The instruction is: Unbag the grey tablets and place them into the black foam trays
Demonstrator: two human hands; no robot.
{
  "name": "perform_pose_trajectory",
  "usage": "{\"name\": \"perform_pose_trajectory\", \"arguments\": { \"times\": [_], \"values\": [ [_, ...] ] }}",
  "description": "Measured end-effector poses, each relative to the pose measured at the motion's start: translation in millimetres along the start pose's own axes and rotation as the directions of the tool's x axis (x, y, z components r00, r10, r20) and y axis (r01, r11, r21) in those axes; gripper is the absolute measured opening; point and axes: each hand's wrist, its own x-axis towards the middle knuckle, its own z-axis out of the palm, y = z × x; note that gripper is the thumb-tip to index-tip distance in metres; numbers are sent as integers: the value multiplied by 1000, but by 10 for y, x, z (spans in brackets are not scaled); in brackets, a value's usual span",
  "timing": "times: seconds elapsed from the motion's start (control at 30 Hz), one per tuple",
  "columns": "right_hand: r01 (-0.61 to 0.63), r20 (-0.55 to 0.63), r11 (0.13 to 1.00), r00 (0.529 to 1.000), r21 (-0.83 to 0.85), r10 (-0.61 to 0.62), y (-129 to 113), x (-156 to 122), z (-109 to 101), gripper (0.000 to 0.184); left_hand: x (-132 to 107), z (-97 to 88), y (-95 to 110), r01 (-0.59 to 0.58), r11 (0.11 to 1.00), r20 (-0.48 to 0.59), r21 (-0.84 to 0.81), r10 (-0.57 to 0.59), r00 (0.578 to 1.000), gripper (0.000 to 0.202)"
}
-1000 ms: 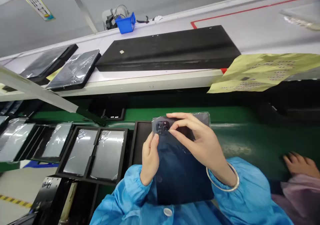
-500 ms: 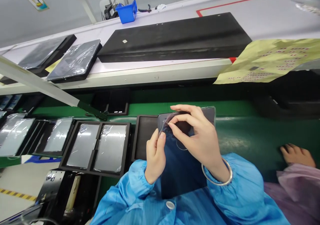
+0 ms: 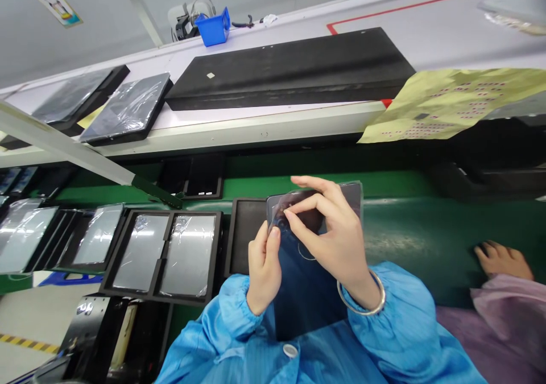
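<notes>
A dark, glossy tablet (image 3: 309, 301) is tilted against my blue-sleeved front. My left hand (image 3: 264, 270) grips its upper left edge, thumb on the face and fingers behind. Over the tablet's upper left corner, my right hand (image 3: 335, 239) pinches thumb and forefinger together on a thin clear film (image 3: 278, 210), with the other fingers raised. The film lies close to the surface around a round camera mark near that corner. A metal bangle circles my right wrist. Part of the tablet's upper face is covered by my right hand.
Left of the tablet stand an open black tray (image 3: 248, 236) and a two-part tray (image 3: 158, 264) holding film-wrapped tablets. A long black block (image 3: 290, 71) and wrapped tablets lie on the shelf above. A yellow sheet (image 3: 447, 105) hangs over its edge. Another person's hand (image 3: 505, 260) rests at right.
The lifted film at the tablet's corner now lies flatter. My right hand's pinch has shifted slightly left, and the whole view has moved a little.
</notes>
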Motion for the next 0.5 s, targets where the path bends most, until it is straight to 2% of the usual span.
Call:
{"name": "perform_pose_trajectory", "arguments": {
  "times": [0.07, 0.13, 0.23, 0.3, 0.37, 0.4, 0.43, 0.47, 0.5],
  "values": [
    [-10, -48, 1000, 999, 1, 10, 48, 20, 26, 18, 12, -8, -16, -9, 1000, 11, -6, 9, 1000, 51],
    [-48, -151, 998, 987, 30, 52, 145, 51, 23, 20, 45, -14, -45, -9, 1000, 43, -7, 9, 999, 50],
    [-92, -349, 980, 925, 177, 150, 383, 11, -105, 18, 160, -37, -139, 22, 999, 28, -26, -22, 999, 53],
    [-116, -430, 965, 878, 234, 210, 593, -151, -262, 23, 272, -84, -244, 102, 991, -27, -86, -105, 994, 55],
    [-244, -386, 951, 872, 191, 301, 830, -432, -416, 37, 381, -172, -375, 223, 958, -44, -178, -234, 971, 57],
    [-397, -294, 899, 850, 185, 436, 948, -602, -467, 47, 422, -230, -444, 285, 931, -20, -227, -297, 955, 59],
    [-582, -175, 790, 772, 194, 611, 1054, -781, -492, 61, 448, -292, -511, 338, 902, 18, -267, -346, 938, 61],
    [-731, -29, 649, 659, 209, 752, 1137, -961, -486, 69, 455, -354, -576, 378, 876, 57, -299, -379, 924, 62],
    [-847, 185, 485, 524, 219, 831, 1189, -1133, -448, 73, 442, -412, -636, 405, 856, 86, -321, -400, 913, 63]
  ]
}}
